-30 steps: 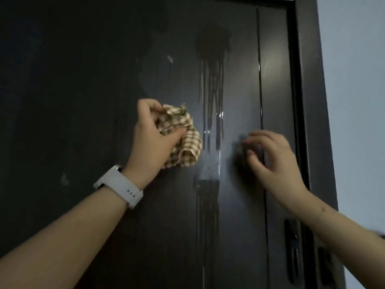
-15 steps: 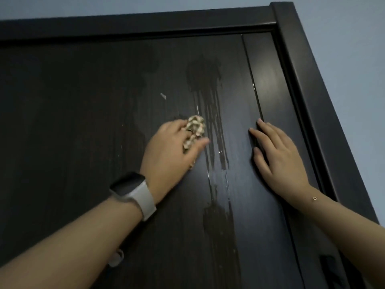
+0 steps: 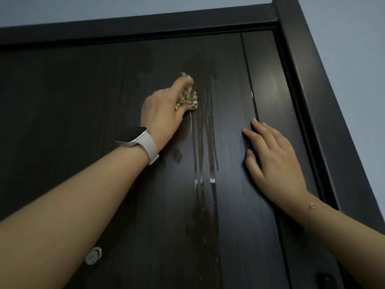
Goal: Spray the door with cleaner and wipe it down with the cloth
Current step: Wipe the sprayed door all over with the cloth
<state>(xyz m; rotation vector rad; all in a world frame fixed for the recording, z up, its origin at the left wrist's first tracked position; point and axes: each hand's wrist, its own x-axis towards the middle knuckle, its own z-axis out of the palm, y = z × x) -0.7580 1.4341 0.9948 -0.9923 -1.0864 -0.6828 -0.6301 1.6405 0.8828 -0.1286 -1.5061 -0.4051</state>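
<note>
Cloth [image 3: 187, 99] higher up door [image 3: 83, 101] now

Dark door [image 3: 83, 122] in dark frame [image 3: 325, 101]; wet streaks [image 3: 205, 142] down its middle; small, perhaps plastic, fitting [image 3: 93, 255] near left.

Wood-grain door [image 3: 83, 101] — checked cloth [image 3: 187, 99]

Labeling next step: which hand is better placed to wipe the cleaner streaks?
Left. The left hand already holds the checked cloth against the door, right beside the streaks. The right hand lies flat on the door, holding nothing.
</note>
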